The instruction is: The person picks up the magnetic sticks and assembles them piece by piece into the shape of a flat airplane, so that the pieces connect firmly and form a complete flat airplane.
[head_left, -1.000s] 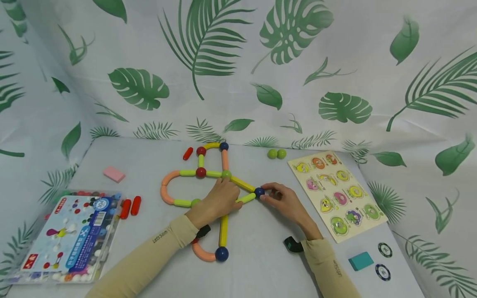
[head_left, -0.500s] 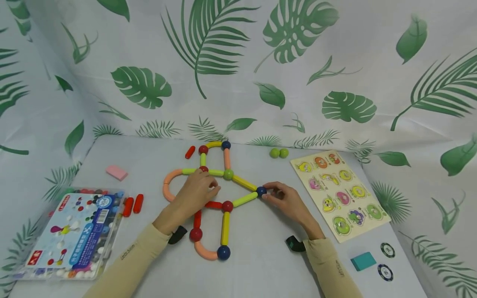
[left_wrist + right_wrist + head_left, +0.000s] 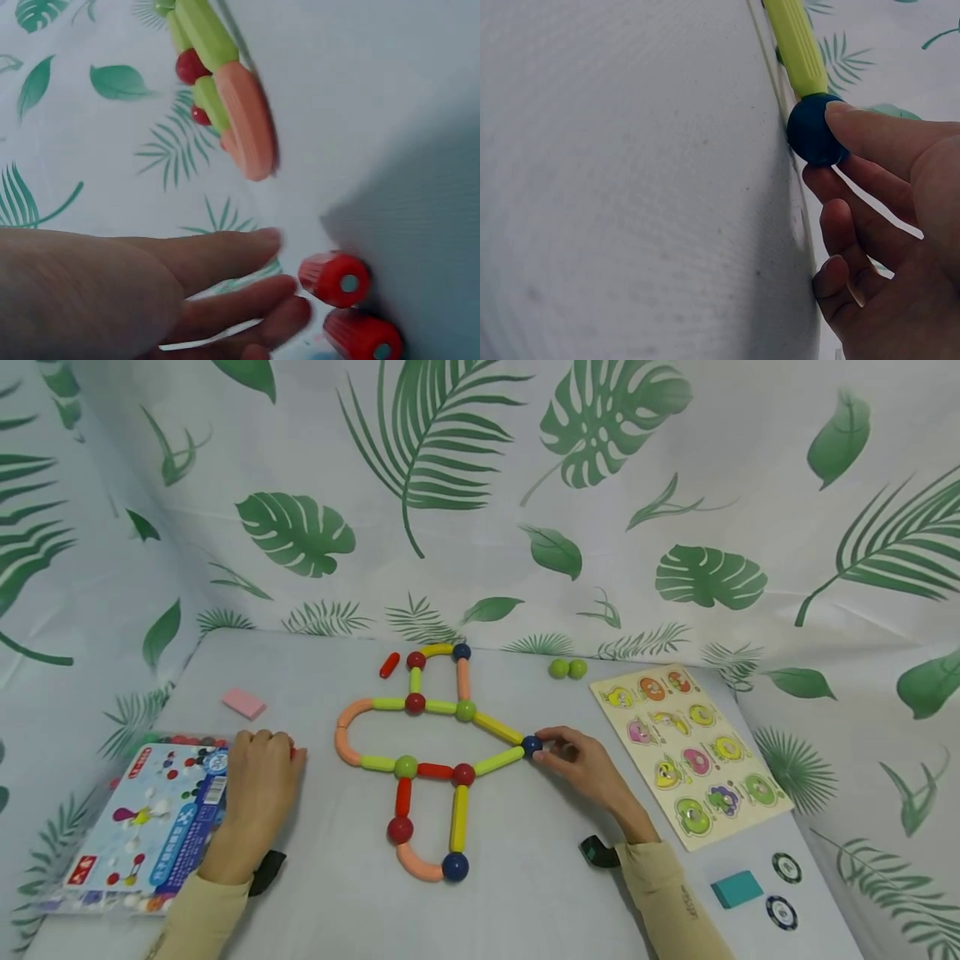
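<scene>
My right hand (image 3: 588,768) pinches a dark blue ball (image 3: 814,131) between thumb and fingers. The ball joins a yellow rod (image 3: 498,728) and a light green rod (image 3: 500,761) at the right tip of a flat figure of magnetic rods and balls. My left hand (image 3: 258,785) is over at the left, beside the plastic box. In the left wrist view its fingers (image 3: 225,259) reach out straight, close to two red rods (image 3: 336,279) with a small gap visible. The head view mostly hides those rods behind the hand.
A clear box (image 3: 127,818) of coloured balls lies at the left, a pink block (image 3: 243,702) behind it. Two green balls (image 3: 567,668) and a red rod (image 3: 389,665) lie at the back. At right are a fruit puzzle board (image 3: 660,739), a teal block (image 3: 737,889) and two chips (image 3: 787,867).
My left hand has left the middle of the figure and moved left to the red rods by the box. The right hand stays at the blue ball.
</scene>
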A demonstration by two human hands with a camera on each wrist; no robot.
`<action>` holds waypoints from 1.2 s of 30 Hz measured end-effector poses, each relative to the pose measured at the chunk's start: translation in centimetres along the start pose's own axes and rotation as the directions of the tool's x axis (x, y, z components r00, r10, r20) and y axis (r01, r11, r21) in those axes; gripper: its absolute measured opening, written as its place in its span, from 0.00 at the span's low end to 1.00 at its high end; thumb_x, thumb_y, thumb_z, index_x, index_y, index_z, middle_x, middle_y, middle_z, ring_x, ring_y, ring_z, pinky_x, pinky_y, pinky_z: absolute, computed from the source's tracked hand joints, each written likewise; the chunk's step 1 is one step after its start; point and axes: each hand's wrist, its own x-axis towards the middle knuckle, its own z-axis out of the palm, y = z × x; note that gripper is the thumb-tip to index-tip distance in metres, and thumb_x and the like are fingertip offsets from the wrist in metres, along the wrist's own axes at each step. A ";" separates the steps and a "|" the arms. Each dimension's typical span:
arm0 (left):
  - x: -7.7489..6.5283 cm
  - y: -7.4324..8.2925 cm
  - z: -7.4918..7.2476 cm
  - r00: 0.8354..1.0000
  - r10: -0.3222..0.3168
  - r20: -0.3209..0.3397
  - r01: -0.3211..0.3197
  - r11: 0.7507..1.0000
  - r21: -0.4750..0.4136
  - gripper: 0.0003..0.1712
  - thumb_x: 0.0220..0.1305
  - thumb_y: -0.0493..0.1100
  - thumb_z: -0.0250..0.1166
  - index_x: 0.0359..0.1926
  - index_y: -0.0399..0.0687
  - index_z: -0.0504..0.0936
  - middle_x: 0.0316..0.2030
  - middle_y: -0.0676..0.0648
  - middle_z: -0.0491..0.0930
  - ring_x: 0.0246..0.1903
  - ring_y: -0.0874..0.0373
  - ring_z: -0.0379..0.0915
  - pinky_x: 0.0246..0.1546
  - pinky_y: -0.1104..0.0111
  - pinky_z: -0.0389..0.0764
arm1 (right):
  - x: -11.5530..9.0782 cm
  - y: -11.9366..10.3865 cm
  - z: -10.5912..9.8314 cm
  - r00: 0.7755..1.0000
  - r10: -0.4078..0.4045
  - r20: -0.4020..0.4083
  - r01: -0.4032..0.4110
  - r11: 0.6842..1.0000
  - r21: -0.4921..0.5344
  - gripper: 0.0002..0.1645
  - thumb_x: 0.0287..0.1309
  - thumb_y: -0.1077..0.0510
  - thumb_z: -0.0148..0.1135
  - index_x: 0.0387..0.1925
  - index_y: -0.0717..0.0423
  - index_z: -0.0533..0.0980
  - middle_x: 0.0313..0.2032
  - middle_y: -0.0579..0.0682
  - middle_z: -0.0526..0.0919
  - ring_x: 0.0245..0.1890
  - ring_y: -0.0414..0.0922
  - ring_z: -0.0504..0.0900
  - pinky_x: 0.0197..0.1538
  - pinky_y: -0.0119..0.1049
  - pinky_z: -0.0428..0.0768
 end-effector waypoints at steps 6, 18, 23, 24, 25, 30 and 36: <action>-0.6 -0.4 0.1 1.000 0.005 0.003 -0.005 0.999 0.043 0.14 0.56 0.33 0.74 0.28 0.25 0.79 0.27 0.27 0.81 0.31 0.32 0.73 0.36 0.48 0.69 | -0.1 0.0 -0.1 1.000 -0.006 0.000 0.006 1.000 0.009 0.20 0.64 0.43 0.68 0.55 0.40 0.80 0.39 0.45 0.80 0.39 0.47 0.77 0.42 0.31 0.76; -0.6 -0.2 0.5 1.000 0.007 0.011 -0.007 1.000 0.007 0.15 0.52 0.32 0.76 0.32 0.26 0.78 0.29 0.26 0.81 0.32 0.33 0.72 0.34 0.49 0.69 | -0.2 0.3 -0.1 1.000 0.009 -0.013 -0.009 1.000 0.011 0.20 0.62 0.42 0.69 0.54 0.39 0.80 0.39 0.44 0.80 0.39 0.46 0.78 0.43 0.32 0.76; -0.2 0.5 0.6 0.999 -0.031 0.044 0.033 0.998 -0.049 0.12 0.54 0.31 0.73 0.33 0.26 0.78 0.28 0.28 0.80 0.32 0.35 0.70 0.35 0.51 0.67 | -0.3 0.5 -0.3 1.000 0.012 -0.010 -0.011 0.999 0.038 0.19 0.62 0.42 0.69 0.53 0.37 0.80 0.39 0.45 0.81 0.39 0.47 0.78 0.43 0.32 0.76; 0.0 0.8 0.6 0.998 -0.036 0.055 0.039 0.997 -0.062 0.11 0.55 0.31 0.72 0.34 0.27 0.78 0.29 0.28 0.80 0.32 0.36 0.69 0.35 0.51 0.67 | -0.3 0.6 -0.4 1.000 0.009 -0.011 -0.009 0.999 0.041 0.19 0.62 0.42 0.69 0.53 0.38 0.80 0.40 0.45 0.81 0.39 0.47 0.78 0.43 0.31 0.76; 0.2 1.2 0.6 0.997 -0.036 0.064 0.041 0.996 -0.076 0.10 0.56 0.31 0.71 0.34 0.27 0.79 0.29 0.29 0.81 0.32 0.36 0.69 0.35 0.52 0.67 | -0.4 0.7 -0.4 1.000 0.006 -0.013 -0.006 0.999 0.044 0.18 0.62 0.43 0.69 0.53 0.38 0.81 0.40 0.45 0.81 0.39 0.47 0.78 0.43 0.31 0.76; 1.6 4.7 0.7 0.994 0.044 0.103 -0.025 0.984 -0.176 0.10 0.56 0.31 0.71 0.37 0.29 0.81 0.30 0.34 0.82 0.34 0.40 0.69 0.38 0.55 0.68 | -0.6 0.2 -0.8 1.000 -0.008 -0.021 0.009 0.999 0.048 0.18 0.65 0.52 0.69 0.55 0.48 0.81 0.43 0.51 0.83 0.41 0.49 0.79 0.43 0.29 0.77; 2.3 11.9 2.0 0.942 0.243 0.229 -0.143 0.913 -0.382 0.09 0.53 0.31 0.73 0.37 0.34 0.84 0.31 0.42 0.84 0.36 0.49 0.71 0.43 0.61 0.72 | -0.5 0.7 -1.2 0.998 -0.008 -0.056 0.011 0.998 0.056 0.18 0.65 0.52 0.68 0.55 0.49 0.81 0.47 0.48 0.85 0.43 0.48 0.79 0.44 0.31 0.77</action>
